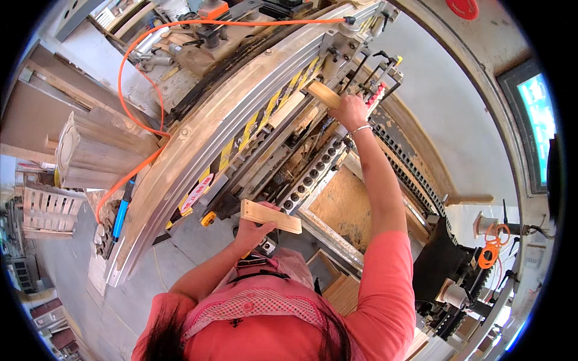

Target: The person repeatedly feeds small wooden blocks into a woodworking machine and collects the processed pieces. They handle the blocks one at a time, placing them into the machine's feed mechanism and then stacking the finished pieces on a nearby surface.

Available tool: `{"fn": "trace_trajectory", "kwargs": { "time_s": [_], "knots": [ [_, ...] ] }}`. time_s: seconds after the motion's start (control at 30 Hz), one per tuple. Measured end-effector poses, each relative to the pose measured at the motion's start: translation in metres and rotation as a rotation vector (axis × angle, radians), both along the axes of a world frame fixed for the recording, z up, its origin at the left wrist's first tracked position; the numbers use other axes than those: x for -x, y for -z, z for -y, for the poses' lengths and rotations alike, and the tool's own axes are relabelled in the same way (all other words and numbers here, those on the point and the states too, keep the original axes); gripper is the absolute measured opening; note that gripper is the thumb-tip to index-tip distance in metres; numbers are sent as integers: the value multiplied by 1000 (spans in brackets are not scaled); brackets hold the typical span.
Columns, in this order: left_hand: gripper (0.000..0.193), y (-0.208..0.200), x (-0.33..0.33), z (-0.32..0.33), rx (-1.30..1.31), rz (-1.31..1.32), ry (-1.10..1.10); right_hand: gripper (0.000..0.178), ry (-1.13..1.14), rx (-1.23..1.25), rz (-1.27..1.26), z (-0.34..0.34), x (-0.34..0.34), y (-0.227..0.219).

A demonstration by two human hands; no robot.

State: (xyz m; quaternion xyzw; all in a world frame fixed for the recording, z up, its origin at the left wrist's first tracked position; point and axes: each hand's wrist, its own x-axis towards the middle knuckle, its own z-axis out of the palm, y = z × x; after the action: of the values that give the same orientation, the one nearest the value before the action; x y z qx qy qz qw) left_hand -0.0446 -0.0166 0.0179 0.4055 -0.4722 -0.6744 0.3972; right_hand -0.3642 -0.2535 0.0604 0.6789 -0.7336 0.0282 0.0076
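My left hand point(255, 233) is closed around a short pale wooden block point(271, 216), held in front of my body near the machine's near edge. Farther off, my right arm reaches out over the machine, and my right hand point(349, 111) grips another wooden block point(325, 94) by its near end. That block lies at the machine's far end, by a row of red pieces point(376, 94). Between the hands runs a metal bar with a row of round black parts point(307, 180). Another pale wooden strip point(286, 110) lies along the machine, left of the right hand's block.
A long wooden-topped rail point(198, 129) with yellow-black striping curves along the left, an orange hose point(120, 78) draped over it. A blue air gun point(122, 212) sits at its near end. Sawdust fills a framed tray point(343, 204). A lit screen point(536, 123) stands at right.
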Motion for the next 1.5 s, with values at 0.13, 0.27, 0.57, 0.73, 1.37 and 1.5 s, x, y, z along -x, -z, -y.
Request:
{"fn": "trace_trajectory", "kwargs": {
  "time_s": [0.13,0.27,0.57,0.73,1.37,1.5],
  "knots": [
    [38,-1,2,1,-35,-34,0,46,-4,-8,28,2,2,-5],
    [39,5,4,3,-49,-48,29,51,48,-66,4,11,-1,1],
    [41,7,7,3,-22,-94,31,60,62,-53,6,5,6,-3],
    [42,5,6,1,-18,-86,16,47,33,-2,69,-2,4,-6],
    [38,-5,4,3,-3,29,59,46,56,-9,42,12,-14,1],
    [37,-1,3,2,-19,9,35,48,17,13,50,10,-14,-1]
  ]
}}
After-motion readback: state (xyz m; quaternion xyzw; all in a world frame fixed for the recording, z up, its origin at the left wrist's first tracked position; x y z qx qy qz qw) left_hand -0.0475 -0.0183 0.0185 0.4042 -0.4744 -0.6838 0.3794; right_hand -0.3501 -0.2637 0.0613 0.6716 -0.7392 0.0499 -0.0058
